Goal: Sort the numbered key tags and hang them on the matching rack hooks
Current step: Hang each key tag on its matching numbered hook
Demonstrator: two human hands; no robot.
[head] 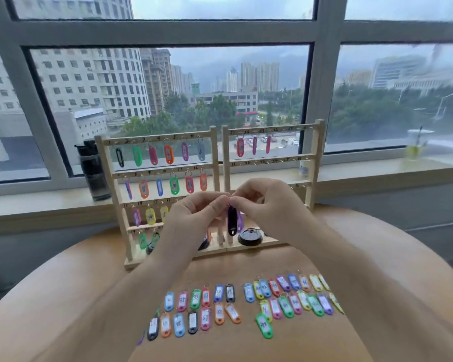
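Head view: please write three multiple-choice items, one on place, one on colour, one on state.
1. Where is the dark bottle? A table; B window sill, left of the rack; C rack's base.
2. Colour of the held tag in front? A black; B yellow; C orange.
3. The left hand and right hand: A lie flat; B hang idle; C pinch the tag's top.
Answers: B, it stands on the sill; A, its body is black; C, fingertips meet above it.
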